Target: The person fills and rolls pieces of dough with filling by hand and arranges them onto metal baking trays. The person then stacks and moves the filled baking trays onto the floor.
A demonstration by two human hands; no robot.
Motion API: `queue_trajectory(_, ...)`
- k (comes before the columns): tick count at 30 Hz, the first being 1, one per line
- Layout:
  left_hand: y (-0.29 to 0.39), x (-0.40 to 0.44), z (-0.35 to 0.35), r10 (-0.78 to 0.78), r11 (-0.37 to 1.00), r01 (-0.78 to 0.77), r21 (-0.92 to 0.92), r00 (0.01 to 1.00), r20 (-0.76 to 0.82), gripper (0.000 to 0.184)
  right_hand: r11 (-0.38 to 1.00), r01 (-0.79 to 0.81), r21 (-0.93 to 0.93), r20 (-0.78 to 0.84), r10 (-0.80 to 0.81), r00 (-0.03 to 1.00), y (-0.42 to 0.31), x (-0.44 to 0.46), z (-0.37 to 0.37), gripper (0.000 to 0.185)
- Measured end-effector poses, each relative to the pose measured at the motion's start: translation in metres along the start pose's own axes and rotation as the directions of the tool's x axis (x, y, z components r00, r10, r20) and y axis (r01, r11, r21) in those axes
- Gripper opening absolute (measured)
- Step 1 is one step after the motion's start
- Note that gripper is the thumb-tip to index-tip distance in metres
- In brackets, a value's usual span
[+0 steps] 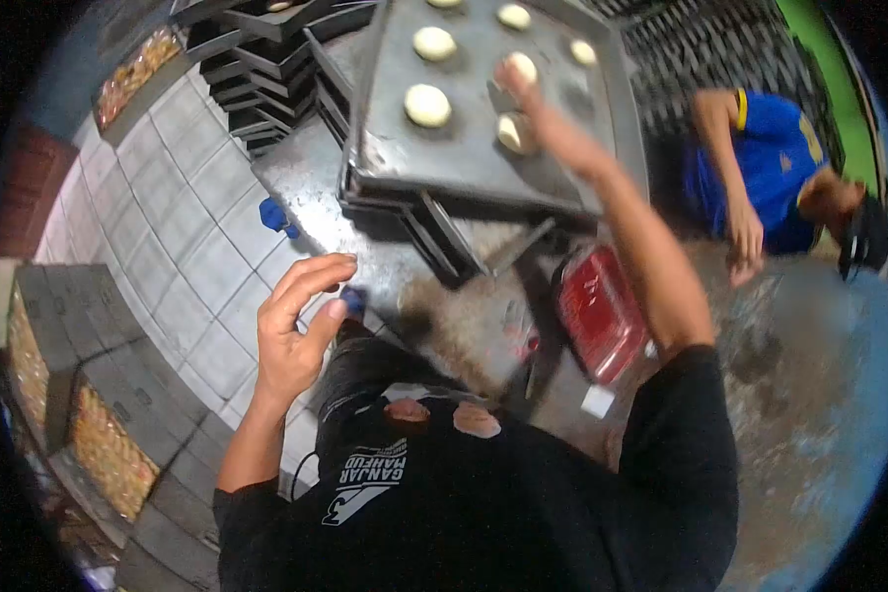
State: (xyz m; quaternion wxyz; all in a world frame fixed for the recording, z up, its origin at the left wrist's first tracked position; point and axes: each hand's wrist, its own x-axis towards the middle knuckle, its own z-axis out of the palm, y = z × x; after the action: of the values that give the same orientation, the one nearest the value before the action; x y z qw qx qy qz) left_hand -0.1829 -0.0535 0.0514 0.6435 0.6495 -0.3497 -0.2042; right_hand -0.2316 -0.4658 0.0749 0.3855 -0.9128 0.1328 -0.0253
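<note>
Pale, round dough balls [428,106] seem light, soft, easily dented: cup their sides. Bare right hand [543,113] (grip? I cannot tell) reaches among them; bare left hand [292,328] gapes.

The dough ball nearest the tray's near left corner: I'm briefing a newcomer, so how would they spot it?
Find the large metal tray at the top of the view, with the right hand reaching over it. Left of that hand lies the dough ball, pale and round. No other sits closer to the tray's near left corner, and it looks the largest.
</note>
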Motion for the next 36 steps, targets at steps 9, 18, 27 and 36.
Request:
queue_trajectory(9,-0.027,-0.110,0.052,-0.321,0.947,0.320,0.007,0.947,0.017,0.024,0.850,0.102,0.517,-0.397,0.133,0.908,-0.032,-0.275,0.039,0.032)
queue_trajectory(18,0.020,-0.178,0.089,-0.414,0.906,0.390,0.165,0.898,0.147,0.026,0.798,-0.598,-0.066,-0.607,0.444,0.659,0.148,-0.516,0.322,0.055)
queue_trajectory(27,0.045,-0.174,0.112,-0.382,0.921,0.328,0.212,0.868,0.317,0.032,0.711,-0.690,-0.132,-0.539,0.533,0.652,0.135,-0.464,0.299,0.061)
queue_trajectory(36,0.000,-0.115,0.053,-0.328,0.940,0.342,-0.006,0.904,0.276,0.035,0.351,0.194,0.916,-0.369,0.549,0.750,0.050,-0.396,0.217,0.080)
